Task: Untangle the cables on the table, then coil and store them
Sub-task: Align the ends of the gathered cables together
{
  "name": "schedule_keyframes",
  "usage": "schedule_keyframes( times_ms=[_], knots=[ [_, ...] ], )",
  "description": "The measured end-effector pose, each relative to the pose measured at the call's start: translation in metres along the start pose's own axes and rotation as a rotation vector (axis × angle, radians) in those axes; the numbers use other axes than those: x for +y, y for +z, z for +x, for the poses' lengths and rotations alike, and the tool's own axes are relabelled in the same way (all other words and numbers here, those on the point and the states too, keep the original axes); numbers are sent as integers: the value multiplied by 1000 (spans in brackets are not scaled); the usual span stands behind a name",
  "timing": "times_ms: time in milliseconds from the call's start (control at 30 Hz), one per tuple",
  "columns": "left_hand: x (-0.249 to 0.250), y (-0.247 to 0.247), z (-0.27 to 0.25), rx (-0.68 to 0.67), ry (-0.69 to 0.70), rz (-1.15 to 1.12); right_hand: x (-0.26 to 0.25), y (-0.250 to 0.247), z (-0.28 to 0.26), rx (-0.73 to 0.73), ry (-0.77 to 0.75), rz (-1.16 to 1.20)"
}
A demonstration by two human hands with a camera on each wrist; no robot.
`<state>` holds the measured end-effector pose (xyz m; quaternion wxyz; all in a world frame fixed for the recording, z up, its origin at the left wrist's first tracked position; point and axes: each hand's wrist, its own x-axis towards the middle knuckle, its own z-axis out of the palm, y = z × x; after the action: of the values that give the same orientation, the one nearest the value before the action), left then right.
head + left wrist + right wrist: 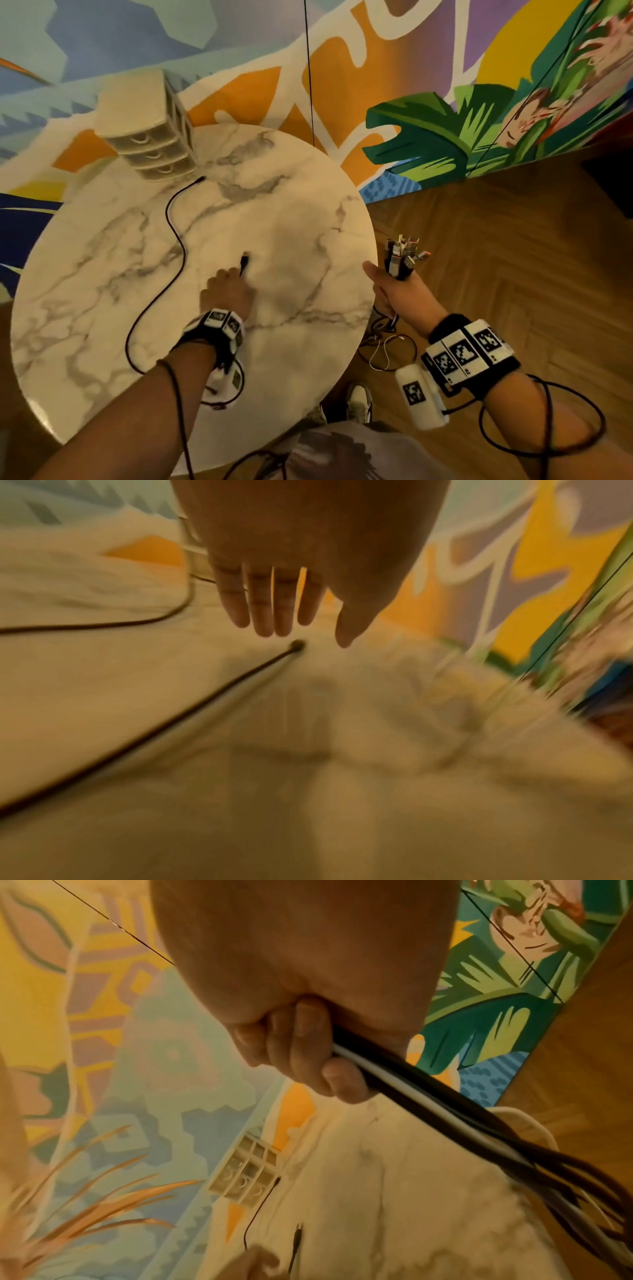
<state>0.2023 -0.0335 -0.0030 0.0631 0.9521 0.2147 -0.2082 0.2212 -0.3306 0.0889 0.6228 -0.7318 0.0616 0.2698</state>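
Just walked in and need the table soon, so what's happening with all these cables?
A person is gathering them. The right hand grips a bundle of cables beside the table, plugs pointing up. The left hand, fingers straight, reaches for the last black cable lying near the small drawer unit.

Bare forearms, no sleeves. Around each wrist a black band [474, 356] set with white blocks, each printed with a black-and-white square marker. Under the right wrist a white box-shaped unit [419, 397] bearing one more such marker; a similar white piece [222, 385], partly hidden, under the left wrist. Thin black leads [544, 419] looping loosely along both forearms from the bands. A pale garment [346, 452] at the chest. A white shoe [359, 401] below.
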Motion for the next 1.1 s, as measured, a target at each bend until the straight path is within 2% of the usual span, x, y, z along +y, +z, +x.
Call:
schedule_keyframes(
  times_ms=[100,167,367,500,567,667,767,833,933,1100],
  knots=[
    [-23,27,-6,-171,-36,-21,5,-1,-3,22,-24,-71],
    [-14,35,-16,-217,69,-41,13,0,-1,48,-8,-114],
    [72,7,-63,-67,466,-208,36,12,4,29,133,25],
    [111,-9,-91,-4,698,-216,34,15,12,-3,139,211],
    [117,-12,-95,-14,772,-236,30,12,14,-9,114,305],
    [117,-21,-92,-21,738,-414,28,7,13,-64,55,318],
    [121,-38,-76,12,538,-763,24,4,8,-145,20,274],
    [129,-52,-68,-80,478,-886,20,7,5,-177,15,224],
    [140,-61,-66,-251,472,-955,14,12,2,-190,12,195],
    [144,-63,-82,-190,548,-1041,6,12,-4,-185,-9,190]
  ],
)
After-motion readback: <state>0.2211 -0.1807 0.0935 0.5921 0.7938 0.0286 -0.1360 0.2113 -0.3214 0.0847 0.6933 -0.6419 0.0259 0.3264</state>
